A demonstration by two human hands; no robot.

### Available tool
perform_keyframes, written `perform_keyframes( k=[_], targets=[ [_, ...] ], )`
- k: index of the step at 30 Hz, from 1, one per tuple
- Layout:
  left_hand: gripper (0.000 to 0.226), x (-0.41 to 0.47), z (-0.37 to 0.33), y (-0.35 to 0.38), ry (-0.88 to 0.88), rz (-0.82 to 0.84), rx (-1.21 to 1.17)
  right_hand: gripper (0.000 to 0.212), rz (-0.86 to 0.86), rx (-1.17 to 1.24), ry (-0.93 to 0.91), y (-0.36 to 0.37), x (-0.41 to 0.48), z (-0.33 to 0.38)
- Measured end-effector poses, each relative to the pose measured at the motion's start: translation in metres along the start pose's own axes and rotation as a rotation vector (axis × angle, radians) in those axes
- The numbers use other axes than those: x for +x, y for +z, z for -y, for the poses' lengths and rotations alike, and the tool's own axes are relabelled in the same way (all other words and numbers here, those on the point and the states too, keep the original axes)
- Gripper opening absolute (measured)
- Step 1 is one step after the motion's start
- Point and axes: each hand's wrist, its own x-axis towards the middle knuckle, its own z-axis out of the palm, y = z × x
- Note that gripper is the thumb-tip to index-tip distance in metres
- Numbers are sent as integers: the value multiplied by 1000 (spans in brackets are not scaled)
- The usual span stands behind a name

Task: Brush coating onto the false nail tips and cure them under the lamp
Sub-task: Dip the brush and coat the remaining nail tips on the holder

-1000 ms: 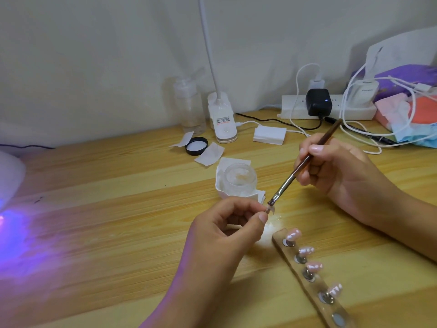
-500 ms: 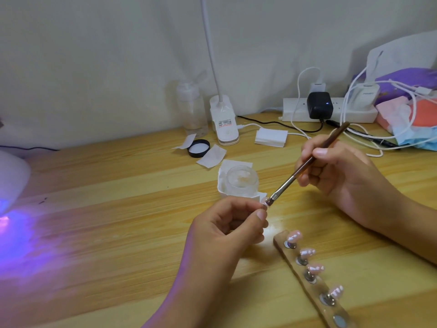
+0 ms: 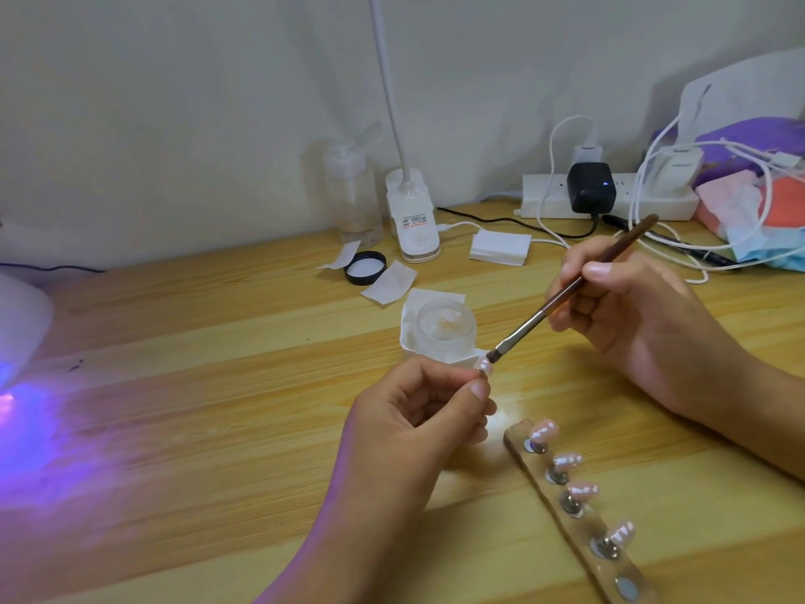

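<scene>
My left hand (image 3: 418,411) pinches a small pink false nail tip (image 3: 484,366) on its stand between thumb and fingers, above the table's middle. My right hand (image 3: 627,316) grips a brown-handled brush (image 3: 570,289) like a pen, and the bristles touch the nail tip. An open clear jar of coating (image 3: 444,326) sits on a white tissue just behind the nail tip. A wooden strip holder (image 3: 579,512) at the lower right carries several pink nail tips on metal studs. The curing lamp (image 3: 19,324) glows purple at the left edge.
At the back stand a clear pump bottle (image 3: 353,194), a white desk lamp base (image 3: 414,220), a black jar lid (image 3: 365,267), white wipes (image 3: 501,248), and a power strip (image 3: 610,202) with chargers and tangled cables. Coloured cloths (image 3: 758,202) lie at the far right.
The brush tip has shifted slightly along the nail tip held by my left hand. Both hands stay in nearly the same place.
</scene>
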Motion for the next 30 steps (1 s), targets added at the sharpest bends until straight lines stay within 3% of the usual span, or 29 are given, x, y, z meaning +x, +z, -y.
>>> perform_keyframes(
  k=[11,17,21,30],
  targets=[
    [4,0,2,-1,2,1,-17,26,-71,-124,-93,-5,-1,-4],
    [4,1,4,-1,32,-9,46,32,33,30,-40,-2,1,-1],
    [3,1,4,-1,43,-7,64,19,96,-36,-23,-2,-3,0],
    [5,0,2,0,55,-21,87,25,-53,-98,-119,-6,0,-2]
  ],
)
